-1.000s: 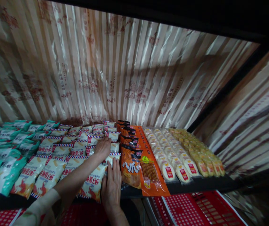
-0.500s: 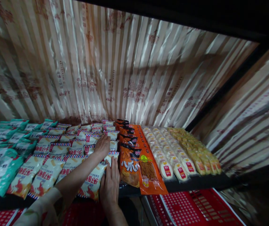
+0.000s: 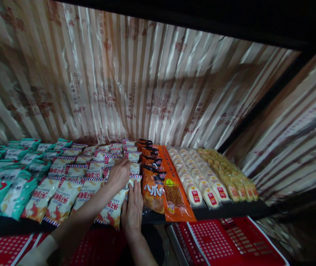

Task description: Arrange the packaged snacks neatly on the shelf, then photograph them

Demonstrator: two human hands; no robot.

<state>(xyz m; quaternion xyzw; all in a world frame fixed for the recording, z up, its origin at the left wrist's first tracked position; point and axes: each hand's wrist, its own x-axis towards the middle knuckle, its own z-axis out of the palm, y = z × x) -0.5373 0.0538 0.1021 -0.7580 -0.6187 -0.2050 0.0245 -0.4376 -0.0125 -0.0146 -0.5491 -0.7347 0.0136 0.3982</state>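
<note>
Using orange stick pkt (image 3: 178,197) as ref: striped-top white bag (image 3: 136,178) is L of it, past the black-topped pkts (image 3: 153,192), mostly hidden by R hand (image 3: 132,210). R hand's fingers lie straight, tips on the bag; can't tell if they grip or just press b/c palm side's out of sight. L hand (image 3: 119,173) is further back & L of the pkt, fingers bent down among other white bags (image 3: 110,214); tips hidden, so can't tell if clenched on anything. L forearm (image 3: 83,210) blocks several front bags. Far L of the pkt, green bags (image 3: 15,194) run out of frame. R of it: clear-wrapped round cakes (image 3: 195,195), then yellow pcs (image 3: 238,188), back rows hard to make out. Below it, red basket (image 3: 216,240), cut off at bottom edge.
</note>
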